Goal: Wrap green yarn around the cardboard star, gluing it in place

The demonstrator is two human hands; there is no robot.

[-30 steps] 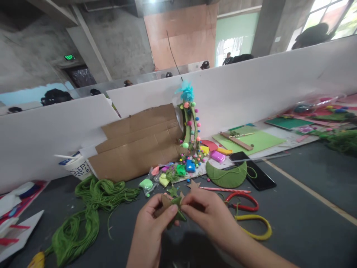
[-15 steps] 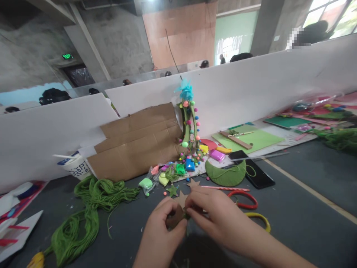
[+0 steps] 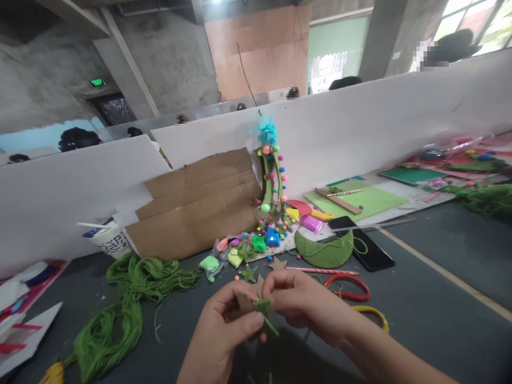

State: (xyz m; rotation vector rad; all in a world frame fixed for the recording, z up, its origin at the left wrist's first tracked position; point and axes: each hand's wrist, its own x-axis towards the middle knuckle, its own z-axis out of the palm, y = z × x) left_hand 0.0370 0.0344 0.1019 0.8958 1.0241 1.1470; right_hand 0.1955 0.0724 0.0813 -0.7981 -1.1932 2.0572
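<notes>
My left hand (image 3: 226, 322) is closed, thumb and fingers gripping a small brown cardboard star (image 3: 245, 302) partly wrapped in green yarn (image 3: 262, 305). At the star's right side, my right hand (image 3: 306, 298) pinches with its fingertips against the green wrapping; a thin strand there is hard to make out. Just beyond the hands lie a bare cardboard star (image 3: 277, 263) and a green-wrapped star (image 3: 248, 274). Red-handled scissors (image 3: 354, 295) and a pinkish pencil (image 3: 328, 271) rest right of my right hand. A green crescent (image 3: 325, 249) wound with yarn lies behind them.
Loose green yarn skeins (image 3: 132, 298) spread on the left, near a paper cup (image 3: 112, 241). Brown cardboard (image 3: 200, 208) leans against the white partition (image 3: 344, 138). A pompom-covered hanging decoration (image 3: 272, 181) stands behind clay packets (image 3: 272, 236). A black phone (image 3: 374, 253) lies right; a yellow handle (image 3: 374, 316) is nearer.
Both hands have turned, bringing the cardboard star and its green wrapping more into view. The left hand has shifted slightly left, its thumb now lying across the piece.
</notes>
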